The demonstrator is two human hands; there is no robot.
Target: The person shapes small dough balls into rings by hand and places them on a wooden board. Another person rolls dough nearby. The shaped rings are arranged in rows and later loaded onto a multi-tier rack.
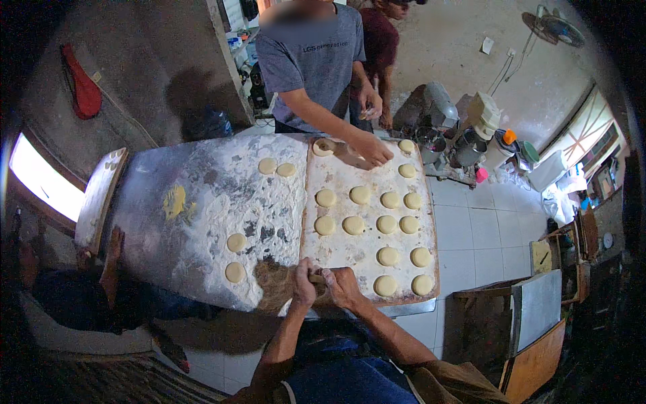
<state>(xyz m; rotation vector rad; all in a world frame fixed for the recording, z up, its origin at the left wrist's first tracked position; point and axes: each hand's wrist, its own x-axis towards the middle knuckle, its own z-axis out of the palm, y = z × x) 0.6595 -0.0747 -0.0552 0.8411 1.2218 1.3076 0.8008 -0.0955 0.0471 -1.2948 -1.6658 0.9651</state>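
Note:
At the near edge of the table, my left hand (305, 284) and my right hand (343, 287) are close together, both with curled fingers. Between them a small tan piece (316, 278) shows; most of it is hidden and its kind is unclear. Just beyond my hands lies a floured board (336, 252) bearing several round, flat dough pieces (353, 225) in rough rows. On the metal table to the left, two dough rounds (235, 242) sit near me and two more (268, 165) farther away. Loose flour (222, 215) covers much of that surface.
Across the table, a person in a grey shirt reaches a hand (374, 152) over the board's far end. Another person stands behind. At the left, someone's hand (113, 246) is near a narrow board (101, 195). Mixers (441, 104) stand far right; a metal-topped stand (538, 310) is nearer.

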